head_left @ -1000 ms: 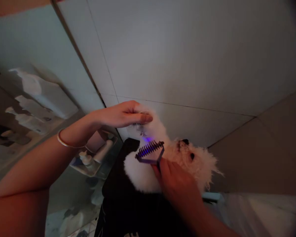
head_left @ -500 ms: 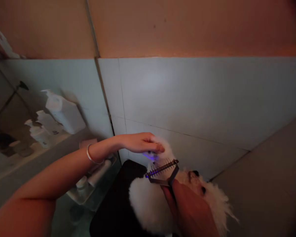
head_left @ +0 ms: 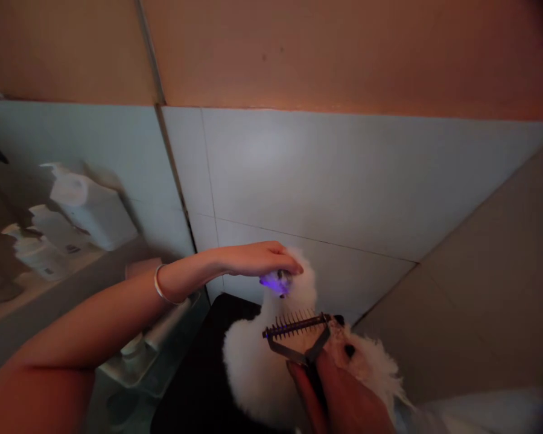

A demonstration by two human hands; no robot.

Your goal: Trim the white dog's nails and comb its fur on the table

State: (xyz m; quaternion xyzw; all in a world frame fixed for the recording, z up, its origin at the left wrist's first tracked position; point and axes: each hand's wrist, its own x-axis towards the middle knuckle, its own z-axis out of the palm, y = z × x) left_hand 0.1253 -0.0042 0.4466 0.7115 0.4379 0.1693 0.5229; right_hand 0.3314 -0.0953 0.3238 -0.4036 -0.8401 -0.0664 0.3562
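A fluffy white dog (head_left: 257, 374) is on a black surface (head_left: 196, 374), its face turned toward the right with a dark nose and eye showing. My left hand (head_left: 265, 259) is closed on the dog's raised white paw (head_left: 303, 283); a violet light falls on the paw's underside. In my right hand (head_left: 344, 392) is the dark handle of a metal rake comb (head_left: 296, 328). The comb's row of pins points upward, just below the raised paw and in front of the dog's body. Whether the pins touch the fur I cannot tell.
White pump bottles (head_left: 95, 208) stand on a ledge (head_left: 140, 247) at the left. Below it, a bin (head_left: 151, 374) holds bottles and rolls. A tiled wall (head_left: 298, 175) rises behind the dog. Pale cloth (head_left: 489, 413) shows at the lower right.
The view has shifted, so the bottles appear further left. The comb has moved down, away from the raised paw. Both hands keep their hold.
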